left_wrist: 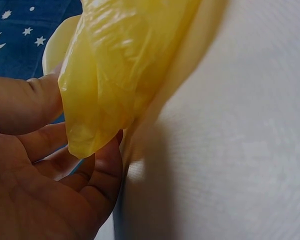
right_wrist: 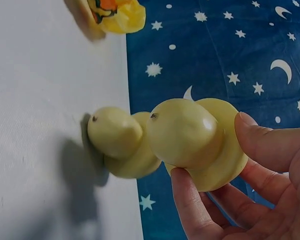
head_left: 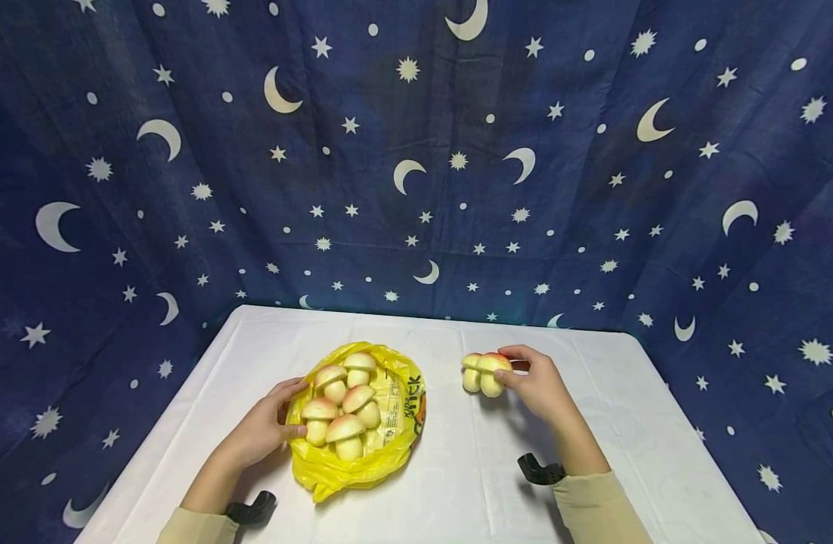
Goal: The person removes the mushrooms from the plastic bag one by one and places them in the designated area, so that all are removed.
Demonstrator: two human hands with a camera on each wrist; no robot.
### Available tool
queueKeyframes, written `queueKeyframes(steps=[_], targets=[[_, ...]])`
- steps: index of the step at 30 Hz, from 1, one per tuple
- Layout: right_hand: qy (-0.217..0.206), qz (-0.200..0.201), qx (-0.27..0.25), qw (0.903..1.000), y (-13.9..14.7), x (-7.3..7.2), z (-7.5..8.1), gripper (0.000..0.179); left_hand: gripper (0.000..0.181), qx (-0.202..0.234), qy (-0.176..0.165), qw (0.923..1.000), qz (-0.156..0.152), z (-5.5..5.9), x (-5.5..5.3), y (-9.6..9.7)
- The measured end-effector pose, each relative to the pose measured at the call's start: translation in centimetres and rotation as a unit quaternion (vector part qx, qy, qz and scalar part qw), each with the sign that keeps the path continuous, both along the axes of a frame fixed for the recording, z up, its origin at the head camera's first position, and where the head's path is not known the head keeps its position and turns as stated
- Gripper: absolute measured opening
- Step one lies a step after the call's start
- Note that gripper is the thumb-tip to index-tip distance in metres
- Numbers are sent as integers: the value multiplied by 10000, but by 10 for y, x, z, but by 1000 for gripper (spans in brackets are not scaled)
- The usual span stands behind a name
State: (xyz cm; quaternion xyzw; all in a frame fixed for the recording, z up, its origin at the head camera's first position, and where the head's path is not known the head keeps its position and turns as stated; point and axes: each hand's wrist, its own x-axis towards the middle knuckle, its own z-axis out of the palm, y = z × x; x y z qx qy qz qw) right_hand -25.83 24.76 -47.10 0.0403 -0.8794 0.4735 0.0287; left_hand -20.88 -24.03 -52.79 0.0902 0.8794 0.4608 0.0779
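Observation:
A yellow plastic bag (head_left: 389,468) lies on the table, its mouth spread wide, with several toy mushrooms (head_left: 345,428) inside. My left hand (head_left: 263,428) grips the bag's left edge, the thumb at the rim and the fingers along the outer side; the left wrist view shows the bag's fold (left_wrist: 102,100) between them. To the right of the bag, my right hand (head_left: 535,381) holds a toy mushroom (right_wrist: 190,140) by its reddish-yellow cap, between thumb and fingers. A second mushroom (right_wrist: 117,132) is just beyond the held one, on the left in the head view.
White cloth covers the table (head_left: 457,483). Dark blue curtains (head_left: 416,113) with moons and stars stand behind it and at both sides. A black wrist mount (head_left: 252,509) sits at my left wrist and another mount (head_left: 540,470) at my right.

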Motion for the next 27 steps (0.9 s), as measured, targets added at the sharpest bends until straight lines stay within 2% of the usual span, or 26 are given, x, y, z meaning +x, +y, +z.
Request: queueKeyframes(steps=[8,15,27], targets=[[25,-101,222,9997,13,-1,-6,43,79,51,-43,10000,7,0,0,0],[-200,-206,270,9992,21,-4,-11,45,79,34,-57,10000,33,0,-1,0],[-294,-313,548,9976,33,-10,-19,43,79,-4,-55,10000,36,1,0,1]])
